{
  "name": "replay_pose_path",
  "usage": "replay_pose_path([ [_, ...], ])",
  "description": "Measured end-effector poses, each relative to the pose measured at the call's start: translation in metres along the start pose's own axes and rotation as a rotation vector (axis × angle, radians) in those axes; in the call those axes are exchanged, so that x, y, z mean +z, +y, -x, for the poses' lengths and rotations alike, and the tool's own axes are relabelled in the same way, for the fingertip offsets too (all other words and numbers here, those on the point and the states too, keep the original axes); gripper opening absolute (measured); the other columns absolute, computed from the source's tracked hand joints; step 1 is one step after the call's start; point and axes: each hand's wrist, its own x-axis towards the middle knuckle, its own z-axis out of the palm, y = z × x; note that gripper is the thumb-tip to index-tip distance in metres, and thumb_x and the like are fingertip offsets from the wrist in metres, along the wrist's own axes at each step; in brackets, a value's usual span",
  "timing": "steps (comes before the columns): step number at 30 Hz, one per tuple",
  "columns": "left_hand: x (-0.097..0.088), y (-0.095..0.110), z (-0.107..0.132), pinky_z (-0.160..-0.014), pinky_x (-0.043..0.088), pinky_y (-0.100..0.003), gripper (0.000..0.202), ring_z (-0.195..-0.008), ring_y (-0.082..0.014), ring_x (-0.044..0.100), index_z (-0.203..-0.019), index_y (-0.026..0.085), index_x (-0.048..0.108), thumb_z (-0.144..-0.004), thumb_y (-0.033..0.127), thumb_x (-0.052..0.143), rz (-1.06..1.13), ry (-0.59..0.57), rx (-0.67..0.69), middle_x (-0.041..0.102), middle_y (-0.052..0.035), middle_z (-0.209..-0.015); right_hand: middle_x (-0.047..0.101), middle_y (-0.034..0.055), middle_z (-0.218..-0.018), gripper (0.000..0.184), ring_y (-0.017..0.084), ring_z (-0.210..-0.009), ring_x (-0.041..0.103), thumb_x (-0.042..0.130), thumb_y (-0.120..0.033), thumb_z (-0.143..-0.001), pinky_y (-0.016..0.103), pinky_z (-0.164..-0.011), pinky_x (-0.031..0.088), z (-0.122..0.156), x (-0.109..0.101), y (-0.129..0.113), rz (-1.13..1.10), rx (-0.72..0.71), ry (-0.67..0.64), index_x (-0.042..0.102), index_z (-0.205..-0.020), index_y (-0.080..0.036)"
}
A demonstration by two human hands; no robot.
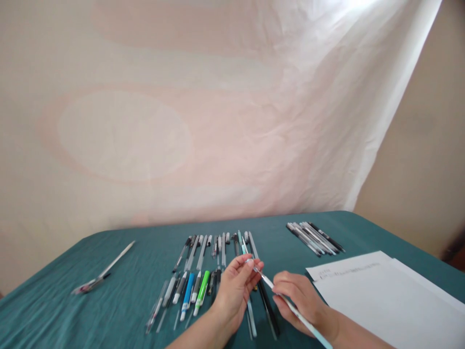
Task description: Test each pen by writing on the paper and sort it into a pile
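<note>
A slim pen point(303, 319) with a white front and a pale blue rear slants across the front of the table. My right hand point(303, 303) is closed around its barrel. My left hand point(236, 288) is closed in a pinch at the narrow front end of this pen, on a small clear piece point(249, 261). Fingers partly hide that piece, so I cannot tell whether it is a tip or a cap. Beneath my hands lie a light blue pen barrel point(251, 317) and a dark pen barrel point(269, 310).
Left of my hands, a blue pen point(187, 295), a green pen point(202, 292) and several other pens lie in a row. Behind them is a row of clear pens point(203, 252). More pens point(314, 238), white paper point(392, 300) and a white pen point(116, 259) lie farther out.
</note>
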Motion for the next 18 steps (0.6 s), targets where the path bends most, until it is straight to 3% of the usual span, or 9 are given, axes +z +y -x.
replay_pose_path([
  [5, 0.001, 0.001, 0.001, -0.081, 0.049, -0.030, 0.027, -0.086, -0.0189, 0.065, -0.090, 0.014, 0.055, -0.069, 0.016, 0.073, -0.007, -0.002, -0.006, 0.067, -0.0091, -0.089, 0.060, 0.0064, -0.082, 0.029, 0.017, -0.072, 0.058, 0.048, -0.009, -0.078, 0.029, -0.062, 0.049, 0.001, 0.002, 0.002, -0.018, 0.029, 0.007, 0.044, -0.103, -0.024],
  [10, 0.008, 0.000, 0.011, -0.085, 0.046, -0.034, 0.027, -0.087, -0.0195, 0.063, -0.092, 0.013, 0.056, -0.071, 0.022, 0.071, -0.032, -0.091, 0.004, 0.067, -0.0101, -0.090, 0.061, 0.0071, -0.087, 0.030, 0.016, -0.076, 0.059, 0.050, -0.009, -0.079, 0.027, -0.064, 0.049, -0.001, 0.004, 0.004, -0.018, 0.029, -0.003, 0.046, -0.105, -0.023],
  [18, 0.012, -0.004, 0.021, -0.086, 0.043, -0.035, 0.055, -0.087, -0.0196, 0.061, -0.118, 0.018, 0.048, -0.069, 0.025, 0.073, -0.109, -0.181, -0.004, 0.066, -0.0094, -0.091, 0.061, 0.0057, -0.081, 0.021, 0.015, -0.069, 0.058, 0.046, -0.014, -0.083, 0.025, -0.060, 0.047, -0.006, 0.000, 0.004, 0.102, 0.018, -0.046, 0.052, -0.101, -0.022],
])
